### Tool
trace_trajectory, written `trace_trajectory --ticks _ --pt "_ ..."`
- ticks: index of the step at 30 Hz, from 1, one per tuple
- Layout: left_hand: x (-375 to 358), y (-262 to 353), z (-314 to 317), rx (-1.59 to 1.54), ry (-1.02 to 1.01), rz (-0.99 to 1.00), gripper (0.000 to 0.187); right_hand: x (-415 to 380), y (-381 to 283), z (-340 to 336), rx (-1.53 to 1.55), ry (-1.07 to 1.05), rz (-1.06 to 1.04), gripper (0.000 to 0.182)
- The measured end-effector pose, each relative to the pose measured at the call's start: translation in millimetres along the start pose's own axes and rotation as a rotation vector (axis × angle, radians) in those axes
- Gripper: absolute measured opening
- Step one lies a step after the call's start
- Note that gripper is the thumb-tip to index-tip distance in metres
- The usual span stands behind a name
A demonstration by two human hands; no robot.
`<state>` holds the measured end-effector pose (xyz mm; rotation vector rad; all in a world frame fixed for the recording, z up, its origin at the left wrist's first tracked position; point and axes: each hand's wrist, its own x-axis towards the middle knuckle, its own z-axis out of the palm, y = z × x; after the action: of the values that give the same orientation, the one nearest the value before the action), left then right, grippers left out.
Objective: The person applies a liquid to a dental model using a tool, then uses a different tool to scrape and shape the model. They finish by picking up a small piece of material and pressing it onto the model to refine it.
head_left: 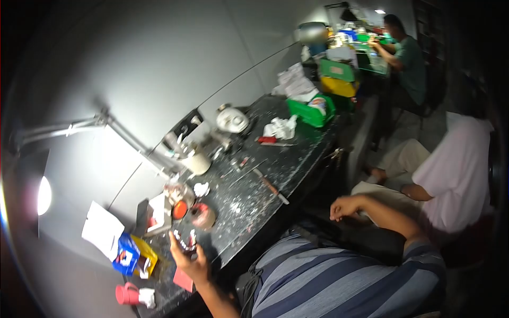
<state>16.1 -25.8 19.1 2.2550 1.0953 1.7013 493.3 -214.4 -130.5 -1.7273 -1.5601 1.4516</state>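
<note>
My left hand (190,263) is over the near left part of the black worktop (246,183), its fingers closed round a small dark-red and white object (185,241) that looks like a dental model. Just beyond it stand a round pinkish container (203,216) and an orange-red lid or jar (180,210). A flat pink sheet (183,279) lies beside the wrist. My right hand (344,207) hangs off the worktop, near my lap and beside a seated person; its fingers are curled, and whether anything is in them is too small to tell.
A knife-like tool (272,187), a red-handled tool (266,140), a green bin (314,111) and a cream pot (196,161) are on the worktop. A blue-yellow bag (135,254) and red mug (127,293) stand left. A person in pink (458,169) sits close right; another works farther back.
</note>
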Motion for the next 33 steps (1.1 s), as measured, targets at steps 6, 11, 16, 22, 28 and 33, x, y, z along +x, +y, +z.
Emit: trace_trajectory --ticks 6,11,16,22,28,33 --pt "0.4 -3.3 3.5 0.017 0.042 -0.012 0.077 -1.1 -201.3 -39.9 -0.143 0.186 -0.607 0.020" --pt "5.6 5.4 -4.8 -0.031 0.002 -0.018 0.074 70.6 -222.2 -61.1 -0.481 0.286 -0.677 0.048" --pt "17.9 35.1 -15.8 -0.088 0.073 0.113 0.077 92.7 -250.3 -68.1 -0.523 0.183 -0.619 0.039" --pt "20.4 74.1 -34.6 0.076 0.117 0.244 0.080 108.7 -269.7 -68.1 -0.518 0.119 -0.560 0.020" --pt "24.0 93.3 -44.6 0.150 0.085 0.290 0.083 120.2 -286.4 -68.0 -0.679 0.270 -0.827 0.016" --pt "29.2 75.5 -39.3 0.130 0.146 0.298 0.076 123.4 -320.7 -66.3 -0.525 0.563 -0.908 0.014"
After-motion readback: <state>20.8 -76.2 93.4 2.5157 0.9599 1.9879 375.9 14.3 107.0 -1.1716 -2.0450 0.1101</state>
